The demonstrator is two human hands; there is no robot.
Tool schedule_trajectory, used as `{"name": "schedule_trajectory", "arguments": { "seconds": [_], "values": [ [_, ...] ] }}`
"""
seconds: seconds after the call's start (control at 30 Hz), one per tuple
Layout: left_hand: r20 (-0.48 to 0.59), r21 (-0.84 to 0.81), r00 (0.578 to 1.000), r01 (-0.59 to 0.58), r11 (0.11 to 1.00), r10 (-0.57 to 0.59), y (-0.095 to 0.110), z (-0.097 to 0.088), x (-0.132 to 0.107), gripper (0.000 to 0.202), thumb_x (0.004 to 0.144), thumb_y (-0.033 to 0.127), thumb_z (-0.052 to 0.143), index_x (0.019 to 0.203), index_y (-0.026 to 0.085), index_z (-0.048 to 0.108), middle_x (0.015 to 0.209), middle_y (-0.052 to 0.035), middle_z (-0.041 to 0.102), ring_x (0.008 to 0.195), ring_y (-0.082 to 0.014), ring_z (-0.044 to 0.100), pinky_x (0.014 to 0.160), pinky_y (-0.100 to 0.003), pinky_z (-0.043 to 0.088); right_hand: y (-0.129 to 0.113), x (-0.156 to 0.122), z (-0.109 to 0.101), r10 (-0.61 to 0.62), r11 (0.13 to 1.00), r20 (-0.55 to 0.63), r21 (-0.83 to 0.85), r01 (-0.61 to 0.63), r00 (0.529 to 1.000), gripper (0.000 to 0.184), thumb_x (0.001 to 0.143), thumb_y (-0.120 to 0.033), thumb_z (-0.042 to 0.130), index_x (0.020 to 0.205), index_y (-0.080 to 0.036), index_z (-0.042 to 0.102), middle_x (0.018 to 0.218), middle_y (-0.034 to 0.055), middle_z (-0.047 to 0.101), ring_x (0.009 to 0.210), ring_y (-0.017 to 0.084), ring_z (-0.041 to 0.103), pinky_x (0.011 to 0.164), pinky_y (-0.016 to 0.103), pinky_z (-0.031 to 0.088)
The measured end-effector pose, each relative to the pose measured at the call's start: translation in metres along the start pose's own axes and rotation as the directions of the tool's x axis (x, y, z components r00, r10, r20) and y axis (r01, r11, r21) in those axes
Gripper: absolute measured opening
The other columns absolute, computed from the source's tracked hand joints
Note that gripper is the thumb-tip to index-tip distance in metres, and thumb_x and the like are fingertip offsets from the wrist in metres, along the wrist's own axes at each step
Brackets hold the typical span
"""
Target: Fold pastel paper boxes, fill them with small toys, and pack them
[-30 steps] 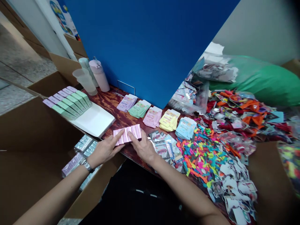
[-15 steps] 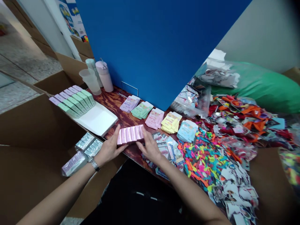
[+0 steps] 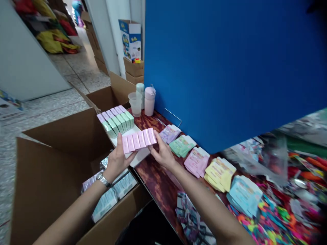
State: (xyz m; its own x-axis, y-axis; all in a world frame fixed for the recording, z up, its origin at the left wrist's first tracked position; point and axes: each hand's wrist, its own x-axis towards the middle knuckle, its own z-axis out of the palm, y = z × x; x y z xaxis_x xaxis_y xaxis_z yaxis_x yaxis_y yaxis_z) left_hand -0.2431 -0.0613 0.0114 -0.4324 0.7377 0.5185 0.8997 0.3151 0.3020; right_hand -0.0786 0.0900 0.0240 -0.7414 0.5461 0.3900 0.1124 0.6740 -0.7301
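The row of pink boxes (image 3: 138,140) sits pinched end to end between the clamping fingers of the left hand (image 3: 118,161) and right hand (image 3: 163,153), just above the white tray (image 3: 141,156), so a level, even inward squeeze looks needed to stop the middle boxes buckling out.

Nothing can be read. The white-and-blue cardboard carton (image 3: 130,39) beyond the bench's far left corner bears yellow lettering, too blurred to make out. Print on the flat pastel card packets (image 3: 182,145) along the bench's far edge is too small to read, as is that on the row of small pink cardboard boxes (image 3: 139,139).
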Motion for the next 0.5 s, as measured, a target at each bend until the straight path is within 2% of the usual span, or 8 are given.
{"name": "schedule_trajectory", "arguments": {
  "seconds": [0.07,0.17,0.27,0.37,0.5],
  "values": [
    [-0.004,0.062,0.998,0.065,0.996,-0.065,-0.022,0.005,0.014,0.103,0.082,0.054,0.063,0.152,0.005,0.004,0.113,-0.0234,0.067,0.085,-0.0308,0.071,0.065,-0.034,0.055,0.013,0.034,0.023,-0.035,0.998,0.037,0.053,0.033,0.999,0.073,0.089,-0.026,0.054,0.153,-0.017,0.021,0.151,0.011,0.039,0.137,0.022,0.042,0.111,0.037,0.04],
    [0.021,0.123,0.991,0.127,0.984,-0.131,-0.044,0.013,0.025,0.102,0.083,0.052,0.062,0.152,0.005,0.001,0.122,-0.0253,0.063,0.09,-0.031,0.071,0.064,-0.033,0.054,0.031,0.066,0.051,-0.059,0.997,0.081,0.051,0.055,0.995,0.072,0.087,-0.023,0.055,0.152,-0.016,0.023,0.147,0.013,0.044,0.132,0.023,0.047,0.107,0.037,0.044],
    [0.037,0.192,0.994,0.094,0.977,-0.103,-0.054,0.02,0.026,0.094,0.087,0.049,0.057,0.152,0.007,0.003,0.125,-0.0244,0.061,0.09,-0.0295,0.07,0.062,-0.032,0.053,0.045,0.079,0.069,-0.037,0.996,0.123,-0.072,0.046,0.992,0.069,0.089,-0.021,0.053,0.152,-0.015,0.025,0.139,0.0146,0.052,0.124,0.024,0.053,0.102,0.037,0.049],
    [0.06,0.275,0.997,0.036,0.961,-0.054,-0.06,0.028,0.024,0.079,0.091,0.049,0.051,0.151,0.01,0.018,0.11,-0.0187,0.067,0.083,-0.026,0.069,0.062,-0.03,0.051,0.056,0.085,0.082,-0.005,0.983,0.167,-0.178,0.035,0.986,0.071,0.09,-0.022,0.054,0.152,-0.015,0.022,0.139,0.0161,0.051,0.119,0.026,0.057,0.098,0.039,0.051],
    [0.061,0.329,0.99,0.098,0.939,-0.124,-0.064,0.033,0.022,0.078,0.091,0.052,0.048,0.148,0.006,0.026,0.099,-0.0185,0.068,0.081,-0.026,0.067,0.064,-0.031,0.051,0.06,0.09,0.093,0.036,0.947,0.221,-0.32,0.038,0.975,0.065,0.094,-0.027,0.05,0.153,-0.017,0.023,0.14,0.0166,0.05,0.112,0.028,0.061,0.095,0.04,0.052]
  ]
}}
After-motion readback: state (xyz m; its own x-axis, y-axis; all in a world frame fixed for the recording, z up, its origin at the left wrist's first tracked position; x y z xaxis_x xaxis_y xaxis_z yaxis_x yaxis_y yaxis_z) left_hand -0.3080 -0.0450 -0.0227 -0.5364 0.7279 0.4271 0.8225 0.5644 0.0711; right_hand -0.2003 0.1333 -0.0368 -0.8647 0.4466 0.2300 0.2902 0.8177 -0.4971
